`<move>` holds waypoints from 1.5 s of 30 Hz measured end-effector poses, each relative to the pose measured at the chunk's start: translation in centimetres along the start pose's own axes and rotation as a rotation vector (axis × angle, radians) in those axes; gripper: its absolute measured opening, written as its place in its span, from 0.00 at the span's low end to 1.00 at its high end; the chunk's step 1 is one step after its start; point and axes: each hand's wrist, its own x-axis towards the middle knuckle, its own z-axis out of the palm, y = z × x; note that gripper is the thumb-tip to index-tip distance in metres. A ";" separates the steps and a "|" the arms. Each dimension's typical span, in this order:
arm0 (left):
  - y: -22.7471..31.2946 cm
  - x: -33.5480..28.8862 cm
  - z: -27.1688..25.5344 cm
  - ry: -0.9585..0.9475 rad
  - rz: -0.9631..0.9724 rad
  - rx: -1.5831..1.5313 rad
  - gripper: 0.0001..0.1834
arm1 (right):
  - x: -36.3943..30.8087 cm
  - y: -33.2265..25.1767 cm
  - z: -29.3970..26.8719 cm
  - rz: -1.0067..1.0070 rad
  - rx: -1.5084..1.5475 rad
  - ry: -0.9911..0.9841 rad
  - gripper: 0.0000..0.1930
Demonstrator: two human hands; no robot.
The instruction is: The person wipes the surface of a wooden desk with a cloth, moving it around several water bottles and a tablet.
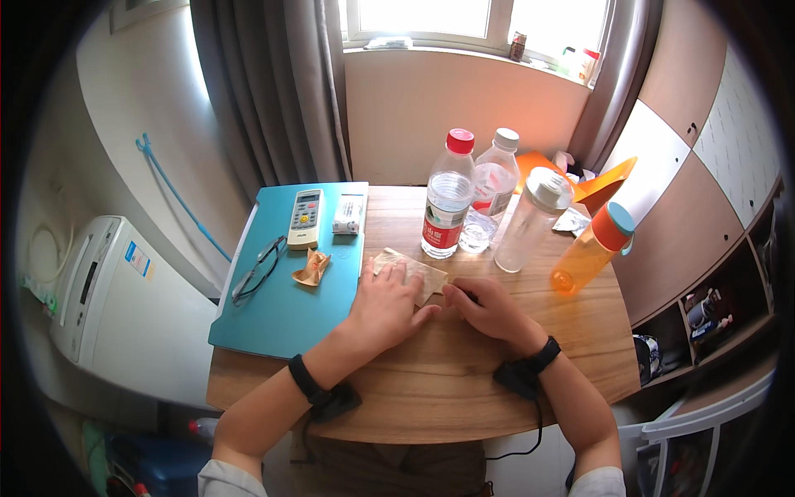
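Observation:
A folded sheet of thin beige paper (430, 278), perhaps a napkin, lies on the wooden table. My left hand (387, 300) rests flat over its left part, fingers stretched out. At the paper's right corner, my right hand (489, 311) has its fingers curled in, with thumb and forefinger pinching the edge; the fingertips are partly hidden. Just left of my left hand is a teal folder (269, 335) bearing a crumpled tan paper (312, 267), glasses (259, 269), a remote control (305, 219) and a small white pack (347, 215).
Beyond my hands stand a red-capped water bottle (445, 199), a white-capped bottle (490, 195), a clear tumbler (523, 228) and an orange bottle (584, 255) with a blue lid. An orange object (609, 184) sits behind them. Black straps with cabled devices circle both wrists.

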 end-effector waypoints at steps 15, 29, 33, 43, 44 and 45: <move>3.0 -4.4 -2.0 -0.095 0.648 -0.415 0.29 | 0.9 1.6 -0.8 0.252 0.710 0.340 0.21; 3.0 -5.1 -3.8 0.040 0.250 -0.883 0.11 | -0.3 -1.1 -0.7 0.283 0.711 -0.292 0.20; 3.5 -5.3 -3.5 -0.018 0.026 -1.266 0.10 | -0.2 -0.9 -0.6 0.168 0.695 -0.558 0.23; 3.1 -5.0 -2.8 -0.096 -0.076 -1.432 0.15 | 0.3 0.1 -2.9 0.463 0.279 -0.424 0.25; 3.1 -4.9 -2.7 -0.089 -0.076 -1.446 0.15 | 0.3 0.4 -3.0 0.482 0.264 -0.422 0.24; 2.9 -4.9 -2.7 -0.077 -0.082 -1.457 0.15 | 0.3 0.0 -2.7 0.476 0.265 -0.425 0.24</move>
